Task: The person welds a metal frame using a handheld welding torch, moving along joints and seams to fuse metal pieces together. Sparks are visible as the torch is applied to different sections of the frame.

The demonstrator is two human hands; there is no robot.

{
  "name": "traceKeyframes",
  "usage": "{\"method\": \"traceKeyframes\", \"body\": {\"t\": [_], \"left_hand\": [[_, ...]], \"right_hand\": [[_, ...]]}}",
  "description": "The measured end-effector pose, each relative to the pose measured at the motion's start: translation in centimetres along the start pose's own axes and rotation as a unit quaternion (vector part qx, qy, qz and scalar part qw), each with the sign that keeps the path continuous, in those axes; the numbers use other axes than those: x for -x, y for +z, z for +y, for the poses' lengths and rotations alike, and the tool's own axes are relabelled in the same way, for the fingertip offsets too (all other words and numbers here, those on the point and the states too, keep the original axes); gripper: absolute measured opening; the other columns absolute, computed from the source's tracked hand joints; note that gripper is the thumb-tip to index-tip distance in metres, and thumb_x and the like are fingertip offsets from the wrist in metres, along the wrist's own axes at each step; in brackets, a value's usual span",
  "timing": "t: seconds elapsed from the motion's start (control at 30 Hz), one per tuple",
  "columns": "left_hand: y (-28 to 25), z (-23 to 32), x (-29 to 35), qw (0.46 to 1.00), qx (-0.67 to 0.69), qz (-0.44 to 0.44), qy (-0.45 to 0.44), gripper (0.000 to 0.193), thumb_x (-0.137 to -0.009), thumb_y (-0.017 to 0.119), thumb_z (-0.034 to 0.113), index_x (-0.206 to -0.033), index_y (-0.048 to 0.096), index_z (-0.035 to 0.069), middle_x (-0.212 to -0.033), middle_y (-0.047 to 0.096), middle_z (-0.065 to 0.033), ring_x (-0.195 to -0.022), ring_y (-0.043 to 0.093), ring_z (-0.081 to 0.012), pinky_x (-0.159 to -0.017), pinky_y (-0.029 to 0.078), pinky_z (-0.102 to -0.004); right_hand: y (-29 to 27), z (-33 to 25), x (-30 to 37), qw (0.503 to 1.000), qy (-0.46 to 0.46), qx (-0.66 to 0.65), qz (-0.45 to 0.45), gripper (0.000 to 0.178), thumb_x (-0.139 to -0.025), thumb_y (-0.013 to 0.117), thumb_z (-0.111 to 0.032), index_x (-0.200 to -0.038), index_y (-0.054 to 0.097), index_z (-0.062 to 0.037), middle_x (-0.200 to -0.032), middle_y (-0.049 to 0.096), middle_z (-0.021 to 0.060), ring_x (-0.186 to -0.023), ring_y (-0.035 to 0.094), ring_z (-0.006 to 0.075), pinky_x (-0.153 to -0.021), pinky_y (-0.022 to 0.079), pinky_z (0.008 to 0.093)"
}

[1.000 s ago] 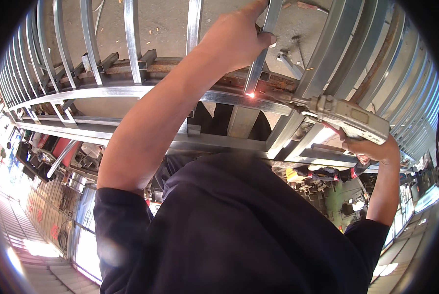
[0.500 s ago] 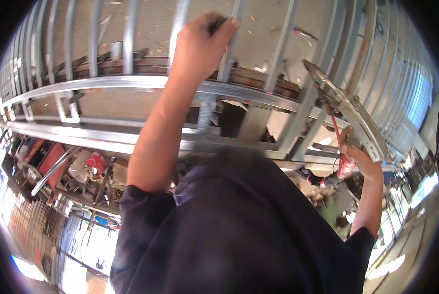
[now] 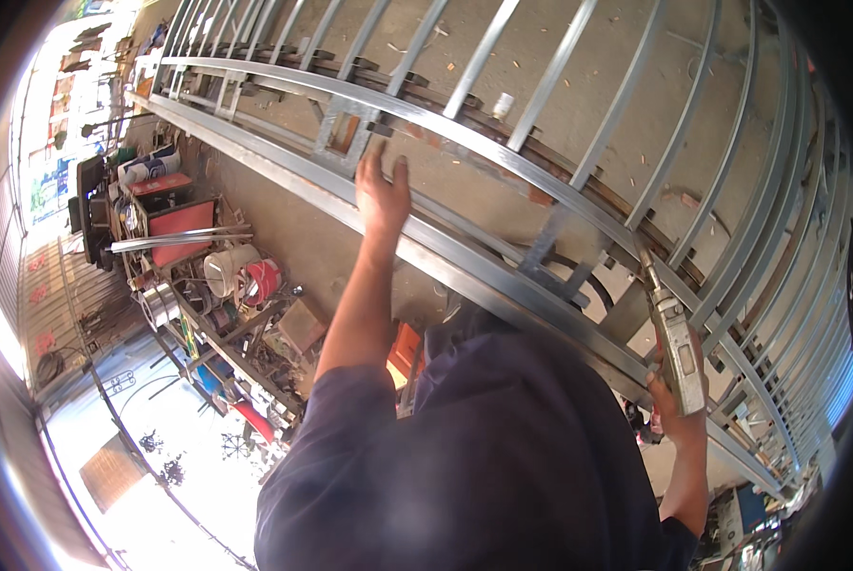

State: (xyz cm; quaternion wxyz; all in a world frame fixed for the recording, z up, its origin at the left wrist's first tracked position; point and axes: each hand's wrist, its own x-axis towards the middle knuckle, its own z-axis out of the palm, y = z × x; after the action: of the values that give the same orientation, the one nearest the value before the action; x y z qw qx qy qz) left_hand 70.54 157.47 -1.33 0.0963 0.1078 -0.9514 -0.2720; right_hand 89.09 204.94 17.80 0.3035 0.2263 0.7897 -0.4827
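My left hand (image 3: 384,195) reaches over the lower steel rail (image 3: 284,162), its fingers stretched and apart with nothing in them. Whether it touches the metal is unclear. Just beyond its fingertips a small rectangular bracket (image 3: 344,124) joins the two rails. On the right, my right hand (image 3: 672,404) is closed round a grey metal tool (image 3: 676,352) with a boxy body and a narrow front end. The tool's tip lies over the curved upper rail (image 3: 417,112) of a large barred metal frame. Part of my right hand is hidden behind the tool's body.
Upright metal bars (image 3: 550,76) run away from the upper rail. To the left are a cluttered bench with a red-and-white bucket (image 3: 260,281), a pale bucket (image 3: 228,269) and a red panel (image 3: 184,233). A white cup-like object (image 3: 504,105) lies beyond the rail.
My view has turned, so the frame now slants down to the right. My left hand has drawn back from the far bars and opened out. The tool stays in my right hand.
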Motion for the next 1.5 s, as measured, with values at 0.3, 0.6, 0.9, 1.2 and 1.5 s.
{"method": "traceKeyframes", "body": {"t": [0.3, 0.6, 0.9, 1.2, 1.5], "left_hand": [[-2.3, -13.4, -11.1, 0.977, -0.176, -0.114, -0.043, 0.108, -0.084, 0.07, 0.066, -0.163, 0.031, 0.003, -0.165, 0.036, -0.0202, -0.156, 0.029, -0.0345, -0.129, 0.016, -0.0514], [-3.1, -12.3, -10.7, 0.969, -0.147, -0.191, -0.051, 0.113, -0.087, 0.069, 0.067, -0.163, 0.024, -0.003, -0.162, 0.036, -0.0226, -0.155, 0.03, -0.0351, -0.129, 0.011, -0.0564], [-3.6, -13.0, -11.0, 0.967, -0.145, -0.208, -0.013, 0.108, -0.092, 0.063, 0.066, -0.163, 0.023, -0.005, -0.162, 0.035, -0.0252, -0.155, 0.029, -0.0378, -0.13, 0.01, -0.0547], [-3.9, -13.4, -11.3, 0.964, -0.141, -0.223, -0.003, 0.109, -0.089, 0.068, 0.059, -0.163, 0.023, -0.007, -0.16, 0.036, -0.0246, -0.151, 0.033, -0.0399, -0.128, 0.008, -0.0598], [-3.9, -13.5, -11.2, 0.967, -0.141, -0.212, 0.009, 0.109, -0.086, 0.07, 0.057, -0.161, 0.026, -0.01, -0.156, 0.038, -0.0243, -0.146, 0.036, -0.041, -0.128, 0.011, -0.0616]], "right_hand": [[7.7, -8.4, 2.8, 0.991, 0.034, -0.124, 0.027, 0.041, -0.089, 0.079, -0.016, -0.126, 0.065, -0.0064, -0.101, 0.064, -0.0005, -0.093, 0.061, 0.0133, -0.086, 0.051, 0.0317], [22.0, -25.1, -6.6, 0.99, -0.134, 0.037, -0.017, 0.075, -0.088, 0.08, -0.016, -0.156, 0.048, -0.0066, -0.114, 0.07, 0.0058, -0.1, 0.066, 0.014, -0.088, 0.054, 0.032], [35.6, -31.5, -16.5, 0.955, -0.248, 0.162, 0.021, 0.079, -0.082, 0.073, -0.016, -0.156, 0.046, -0.0239, -0.118, 0.073, 0.0225, -0.112, 0.069, 0.0441, -0.098, 0.055, 0.0446], [40.8, -31.1, -20.7, 0.923, -0.29, 0.244, 0.071, 0.084, -0.079, 0.077, -0.017, -0.157, 0.047, -0.0219, -0.116, 0.074, 0.0223, -0.109, 0.07, 0.0441, -0.094, 0.056, 0.046], [42.0, -30.8, -21.6, 0.921, -0.29, 0.246, 0.083, 0.085, -0.079, 0.079, -0.012, -0.156, 0.047, -0.023, -0.118, 0.073, 0.0205, -0.108, 0.07, 0.0428, -0.093, 0.058, 0.0462]]}}
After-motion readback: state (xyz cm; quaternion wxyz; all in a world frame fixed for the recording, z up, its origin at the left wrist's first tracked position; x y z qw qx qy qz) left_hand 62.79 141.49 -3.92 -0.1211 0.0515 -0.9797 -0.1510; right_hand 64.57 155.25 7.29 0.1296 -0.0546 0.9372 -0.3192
